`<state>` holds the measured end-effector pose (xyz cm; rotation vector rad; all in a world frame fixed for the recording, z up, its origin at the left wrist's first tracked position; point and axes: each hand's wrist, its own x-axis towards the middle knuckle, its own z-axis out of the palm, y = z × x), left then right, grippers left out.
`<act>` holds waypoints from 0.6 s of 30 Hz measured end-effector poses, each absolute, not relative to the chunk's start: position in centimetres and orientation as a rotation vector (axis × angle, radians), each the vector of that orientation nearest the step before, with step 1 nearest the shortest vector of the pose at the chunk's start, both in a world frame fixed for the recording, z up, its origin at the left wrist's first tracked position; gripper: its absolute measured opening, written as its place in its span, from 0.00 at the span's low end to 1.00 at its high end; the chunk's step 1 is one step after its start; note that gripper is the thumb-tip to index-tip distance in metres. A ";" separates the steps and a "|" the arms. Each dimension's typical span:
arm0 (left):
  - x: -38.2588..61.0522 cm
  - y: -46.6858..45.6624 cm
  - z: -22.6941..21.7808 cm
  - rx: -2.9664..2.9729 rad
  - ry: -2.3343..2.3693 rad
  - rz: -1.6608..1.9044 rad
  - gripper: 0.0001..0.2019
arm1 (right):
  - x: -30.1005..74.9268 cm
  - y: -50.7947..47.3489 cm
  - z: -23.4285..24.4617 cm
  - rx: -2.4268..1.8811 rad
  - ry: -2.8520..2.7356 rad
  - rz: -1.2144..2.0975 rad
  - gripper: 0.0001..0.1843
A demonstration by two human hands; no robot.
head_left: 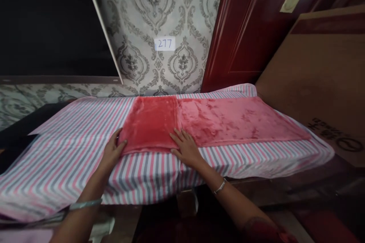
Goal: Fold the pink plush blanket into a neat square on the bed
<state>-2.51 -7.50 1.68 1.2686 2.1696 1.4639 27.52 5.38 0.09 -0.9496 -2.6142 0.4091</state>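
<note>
A red plush cloth (pixel 228 119) lies lengthwise on a striped cover, its left part folded over into a darker, smoother square (pixel 154 121). At the near left corner of that square is my left hand (pixel 112 148), thumb on the plush and fingers apart along the left edge. My right hand (pixel 185 146) rests flat with fingers spread, across the seam where the folded part meets the single layer. Neither hand has lifted the fabric.
The striped cover (pixel 71 140) drapes over the table's near edge. A dark screen (pixel 54 22) stands at the back left. On the right, a large cardboard box (pixel 319 68) borders the table. A paper marked 277 (pixel 164 43) is on the wallpaper beside a red door (pixel 245 26).
</note>
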 end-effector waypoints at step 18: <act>-3.3 -7.0 2.1 0.886 2.233 1.502 0.37 | 27.4 5.5 -0.1 -0.897 -2.557 0.540 0.38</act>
